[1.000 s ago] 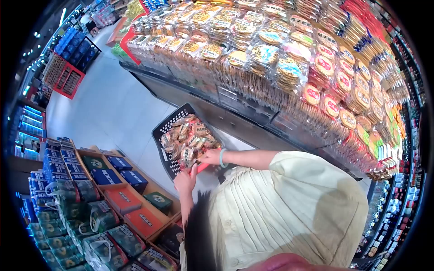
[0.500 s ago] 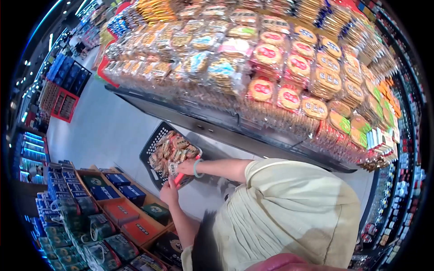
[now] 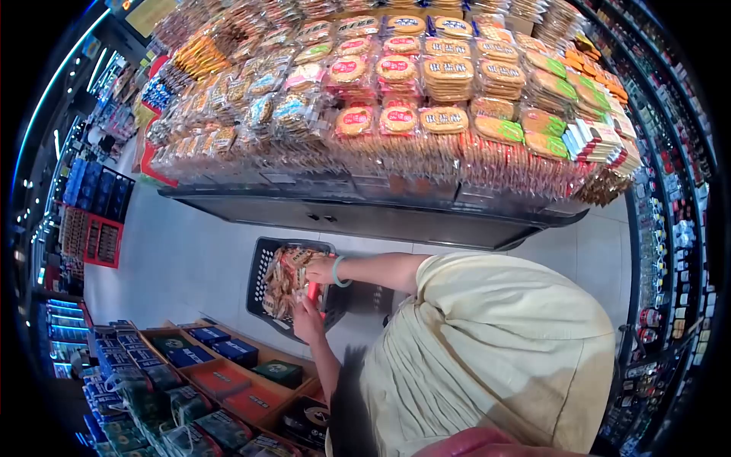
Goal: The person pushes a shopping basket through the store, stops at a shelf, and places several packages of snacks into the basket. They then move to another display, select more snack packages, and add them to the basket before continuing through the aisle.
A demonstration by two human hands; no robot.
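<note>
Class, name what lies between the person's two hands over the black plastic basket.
In the head view, a short red bar, likely a handle, lies between the left hand and the right hand.

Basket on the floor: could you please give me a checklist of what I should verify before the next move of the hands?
1. Black basket stands on the floor, apart from the dark shelf base: ok.
2. Snack packs lie inside the basket: ok.
3. Right hand, the one with the bracelet, is at the basket's near edge: ok.
4. Left hand is against the red handle: ok.
5. Either hand is closed firmly on something: cannot tell.
</note>
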